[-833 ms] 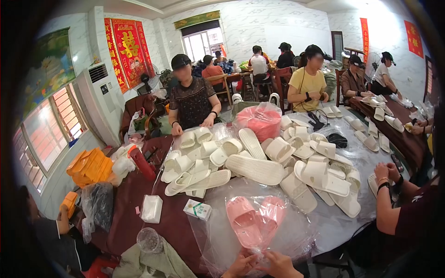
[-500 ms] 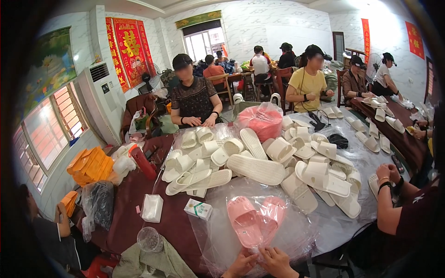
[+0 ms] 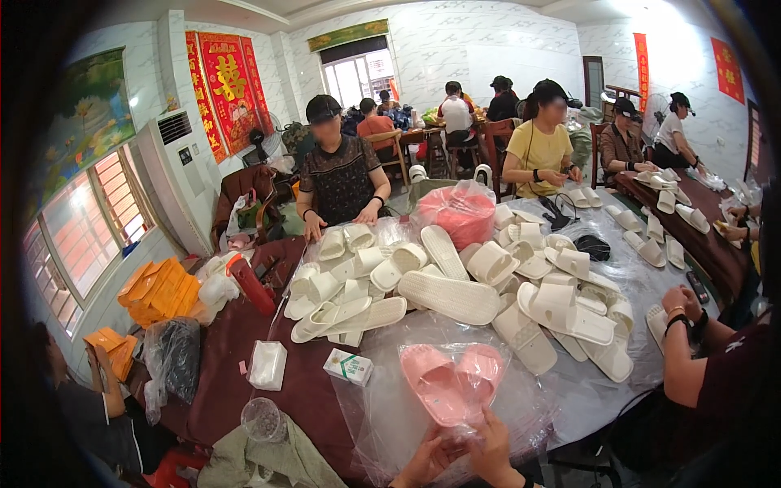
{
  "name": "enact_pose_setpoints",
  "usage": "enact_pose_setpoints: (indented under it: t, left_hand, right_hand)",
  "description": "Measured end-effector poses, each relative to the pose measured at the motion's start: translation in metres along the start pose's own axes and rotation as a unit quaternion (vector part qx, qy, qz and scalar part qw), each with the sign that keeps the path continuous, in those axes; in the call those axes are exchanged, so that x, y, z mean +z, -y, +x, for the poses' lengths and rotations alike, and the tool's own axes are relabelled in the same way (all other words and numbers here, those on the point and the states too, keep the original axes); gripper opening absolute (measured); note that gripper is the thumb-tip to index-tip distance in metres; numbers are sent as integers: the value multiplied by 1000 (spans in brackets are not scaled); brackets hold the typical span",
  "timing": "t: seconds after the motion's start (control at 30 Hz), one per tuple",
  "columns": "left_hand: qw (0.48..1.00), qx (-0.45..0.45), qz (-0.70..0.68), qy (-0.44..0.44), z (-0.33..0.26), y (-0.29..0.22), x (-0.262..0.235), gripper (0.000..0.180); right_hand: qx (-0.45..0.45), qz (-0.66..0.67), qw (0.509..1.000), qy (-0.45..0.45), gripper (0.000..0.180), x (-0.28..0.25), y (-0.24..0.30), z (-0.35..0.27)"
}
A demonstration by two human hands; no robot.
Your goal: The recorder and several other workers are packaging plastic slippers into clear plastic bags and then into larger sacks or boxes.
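Observation:
A pair of pink slippers (image 3: 437,382) lies side by side inside a clear plastic bag (image 3: 400,351), toes pointing away from me. My left hand (image 3: 429,457) closes on the near end of the bag, below the left slipper's heel. At the heel of the right slipper, my right hand (image 3: 491,449) grips the bagged pair, fingers pointing up along its edge. Underneath lies a stack of flat clear plastic bags (image 3: 366,419). A green and white small box (image 3: 348,368) and a white packet (image 3: 267,365) sit to the left.
White slippers (image 3: 450,298) are heaped just beyond, before a bag of red material (image 3: 457,213). On the left are a clear plastic cup (image 3: 263,420), a red bottle (image 3: 250,285) and orange packages (image 3: 159,291). Co-workers sit around the table, one at right with forearms (image 3: 688,313) close by.
The two pink slippers have swung from a slanted, overlapping pose to lying more evenly side by side. My right hand has moved up onto the right slipper's heel.

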State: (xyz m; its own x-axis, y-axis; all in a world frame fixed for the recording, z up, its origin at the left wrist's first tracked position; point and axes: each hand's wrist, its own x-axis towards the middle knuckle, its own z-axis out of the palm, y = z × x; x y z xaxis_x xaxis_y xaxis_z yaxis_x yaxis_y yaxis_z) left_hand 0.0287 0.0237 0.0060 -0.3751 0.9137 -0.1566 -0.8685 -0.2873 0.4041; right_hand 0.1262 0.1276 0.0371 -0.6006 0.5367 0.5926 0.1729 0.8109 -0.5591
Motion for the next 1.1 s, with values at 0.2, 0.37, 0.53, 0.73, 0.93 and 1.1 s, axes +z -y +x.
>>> enact_pose_setpoints:
  t: [0.2,0.37,0.53,0.73,0.93,1.1]
  left_hand:
    - [965,44,250,-68,-3,17,1,48]
    - [917,66,393,-23,4,31,-43,23]
    - [879,77,470,-14,-25,19,11,17]
    - [651,240,713,98,-61,-19,24,25]
    - [293,352,883,-100,-88,-100,-51,36]
    - [286,285,848,-344,-130,-146,-49,37]
  right_hand:
    - [268,429,859,-77,24,10,-35,-9]
    - [357,524,768,-84,18,-16,-17,19]
    - [352,638,675,-116,14,-23,-27,20]
    - [265,696,657,-112,15,-37,-12,19]
    - [243,728,641,-24,23,-30,-14,0]
    - [307,570,750,137,33,-34,-12,-7]
